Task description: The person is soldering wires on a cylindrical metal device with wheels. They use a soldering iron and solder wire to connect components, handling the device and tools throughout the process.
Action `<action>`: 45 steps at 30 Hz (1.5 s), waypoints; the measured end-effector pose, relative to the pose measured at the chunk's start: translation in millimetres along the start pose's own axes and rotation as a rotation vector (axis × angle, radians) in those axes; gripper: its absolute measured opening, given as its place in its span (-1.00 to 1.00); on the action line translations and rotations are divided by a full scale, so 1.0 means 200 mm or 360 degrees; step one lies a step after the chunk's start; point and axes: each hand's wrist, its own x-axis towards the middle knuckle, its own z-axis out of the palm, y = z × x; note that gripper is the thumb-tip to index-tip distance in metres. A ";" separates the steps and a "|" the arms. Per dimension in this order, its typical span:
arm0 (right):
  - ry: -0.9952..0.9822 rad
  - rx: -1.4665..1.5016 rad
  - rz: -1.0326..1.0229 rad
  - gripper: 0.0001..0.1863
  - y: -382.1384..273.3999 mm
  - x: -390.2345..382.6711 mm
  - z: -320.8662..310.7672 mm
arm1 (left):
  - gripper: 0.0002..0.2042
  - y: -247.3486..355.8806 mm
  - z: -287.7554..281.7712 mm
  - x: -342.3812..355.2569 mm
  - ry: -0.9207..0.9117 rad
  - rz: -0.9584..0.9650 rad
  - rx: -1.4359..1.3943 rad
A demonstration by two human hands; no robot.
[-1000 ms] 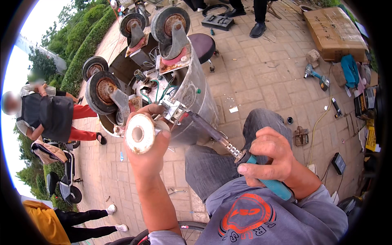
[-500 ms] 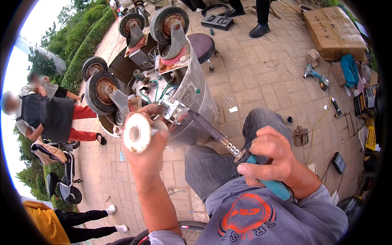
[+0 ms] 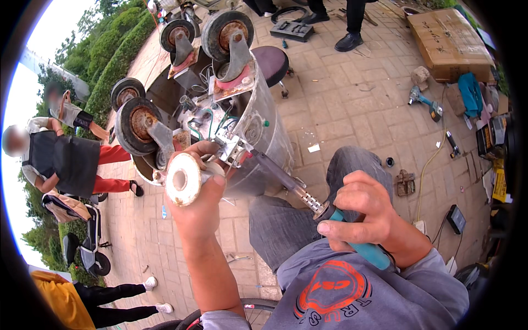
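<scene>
My left hand (image 3: 204, 206) is closed around a white spool (image 3: 186, 196) of solder wire, its round flange turned up toward me. Beyond those fingers sits a small metal part (image 3: 234, 149) with green wires (image 3: 208, 122) running from it. In my right hand (image 3: 363, 212) I grip the teal handle of a soldering iron (image 3: 278, 175), which slants up and left. Its tip end reaches the metal part; exact contact is too small to tell. Behind them an upturned grey metal drum-shaped machine (image 3: 269, 135) shows its open underside and rusty caster wheels (image 3: 138, 124).
Around me on the brick paving are a round stool (image 3: 270, 65), a cordless drill (image 3: 424, 103), a cardboard box (image 3: 448, 44) and a rusty metal piece (image 3: 406, 182). A yellow cord (image 3: 421, 190) runs along the right. People stand at left and at the top; a scooter (image 3: 82, 234) stands left.
Both my hands stay almost in place, the soldering iron shifting only slightly. At the left, a person in the background has changed posture.
</scene>
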 end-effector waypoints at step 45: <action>0.0040 0.0091 0.0014 -0.61 -0.01 0.02 0.01 | -0.62 -0.01 -0.03 -0.01 0.0021 0.0055 0.0124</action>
